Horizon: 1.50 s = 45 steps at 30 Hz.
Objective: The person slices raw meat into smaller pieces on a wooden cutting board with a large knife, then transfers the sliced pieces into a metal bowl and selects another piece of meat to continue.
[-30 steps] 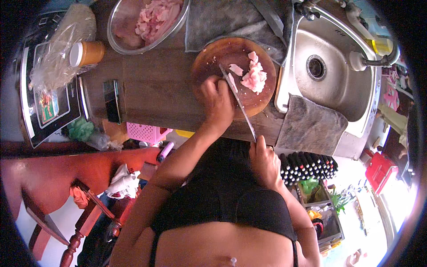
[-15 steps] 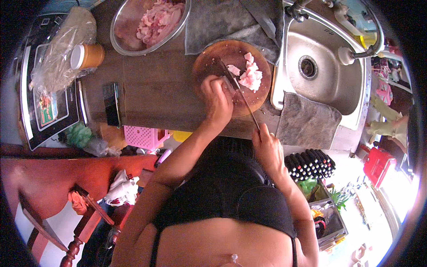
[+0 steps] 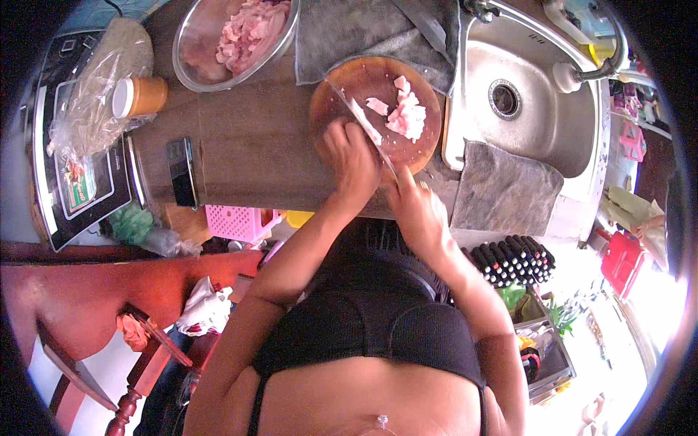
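Note:
My right hand (image 3: 419, 212) grips the handle of a kitchen knife (image 3: 351, 104), whose blade slants up and left over a round wooden cutting board (image 3: 336, 78). Close against the blade's left side, my left hand (image 3: 354, 161) is curled down on the board. Its fingers seem to hold a piece of raw meat, mostly hidden by the hand and blade. Cut pale pink raw meat (image 3: 406, 116) lies in a small heap on the board's right half. One separate piece (image 3: 376, 106) rests between that heap and the blade.
A steel bowl (image 3: 184, 67) of raw meat stands behind, left of a grey cloth (image 3: 327, 40) with another blade on it. Right is a sink (image 3: 480, 145) with a cloth (image 3: 505, 192) over its edge. A phone (image 3: 182, 172) and an orange-brown jar (image 3: 149, 97) lie left.
The knife and my right hand have moved up and left, and the blade lies at a lower slant. My left fingers have shifted slightly left. The view has moved a little.

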Tool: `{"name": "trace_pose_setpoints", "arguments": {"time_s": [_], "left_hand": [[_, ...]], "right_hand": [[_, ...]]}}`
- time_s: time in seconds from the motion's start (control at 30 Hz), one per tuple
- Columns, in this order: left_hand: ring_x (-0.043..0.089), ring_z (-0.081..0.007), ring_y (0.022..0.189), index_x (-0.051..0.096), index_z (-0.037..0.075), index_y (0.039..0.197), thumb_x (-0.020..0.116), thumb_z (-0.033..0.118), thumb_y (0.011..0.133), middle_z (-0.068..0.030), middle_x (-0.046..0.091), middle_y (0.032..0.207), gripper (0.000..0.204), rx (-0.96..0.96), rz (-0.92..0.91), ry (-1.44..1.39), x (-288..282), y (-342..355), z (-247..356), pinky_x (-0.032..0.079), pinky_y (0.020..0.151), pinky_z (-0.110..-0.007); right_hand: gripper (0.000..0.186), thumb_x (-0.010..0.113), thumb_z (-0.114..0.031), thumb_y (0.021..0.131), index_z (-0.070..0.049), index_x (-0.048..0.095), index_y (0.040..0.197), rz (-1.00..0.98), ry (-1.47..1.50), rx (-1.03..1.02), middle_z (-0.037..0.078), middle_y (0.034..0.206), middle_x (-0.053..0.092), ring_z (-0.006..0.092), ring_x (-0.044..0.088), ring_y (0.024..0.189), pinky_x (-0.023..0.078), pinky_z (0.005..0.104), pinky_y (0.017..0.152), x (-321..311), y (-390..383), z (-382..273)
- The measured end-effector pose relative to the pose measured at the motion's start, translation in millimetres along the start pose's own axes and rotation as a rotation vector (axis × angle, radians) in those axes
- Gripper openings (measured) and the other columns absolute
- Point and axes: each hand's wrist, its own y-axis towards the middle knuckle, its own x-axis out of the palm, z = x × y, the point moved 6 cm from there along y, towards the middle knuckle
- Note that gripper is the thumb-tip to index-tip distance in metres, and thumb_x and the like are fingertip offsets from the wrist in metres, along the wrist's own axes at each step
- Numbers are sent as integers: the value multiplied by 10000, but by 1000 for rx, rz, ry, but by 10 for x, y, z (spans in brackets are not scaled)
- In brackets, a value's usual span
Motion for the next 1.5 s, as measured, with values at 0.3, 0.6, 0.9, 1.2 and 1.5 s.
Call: {"name": "trace_pose_setpoints", "arguments": {"time_s": [0.3, 0.6, 0.9, 1.2, 1.5], "left_hand": [[346, -419, 1015, 381, -42, 1022, 633, 122, 707, -241, 355, 1090, 435, -3, -48, 76, 64, -37, -116, 271, 901, -495], [391, -404, 983, 408, -32, 922, 543, 42, 724, -231, 401, 1031, 250, -5, 20, 43, 29, -14, 19, 300, 835, -518], [405, -383, 1009, 431, -25, 994, 452, 18, 851, -221, 425, 1058, 150, 33, 62, -101, -54, -20, -61, 302, 886, -477], [367, -412, 1058, 406, -36, 1044, 581, 32, 756, -246, 369, 1149, 344, 5, 67, -24, 47, -110, -119, 287, 913, -503], [366, -401, 992, 395, -39, 977, 650, 51, 673, -225, 373, 1050, 406, -14, 29, 6, 94, -103, -133, 293, 870, -496]], "right_hand": [[168, 500, -208, 870, -91, 473, 988, -49, -114, 6, 215, 596, 582, 381, 608, 541, 496, 481, 460, -5, -484, 296], [173, 481, -228, 888, -73, 447, 957, -42, 6, -52, 269, 667, 583, 440, 592, 653, 476, 534, 568, 37, 128, -23], [171, 510, -226, 883, -69, 443, 886, 76, 90, -86, 239, 612, 570, 423, 585, 598, 457, 527, 496, -194, -431, 423], [182, 483, -267, 903, -95, 430, 876, 57, -57, -60, 220, 599, 575, 403, 583, 520, 463, 503, 433, -144, -567, 273], [213, 497, -226, 874, -86, 484, 1035, -47, 62, -63, 254, 706, 601, 431, 597, 657, 475, 526, 550, -97, -12, 18]]}}
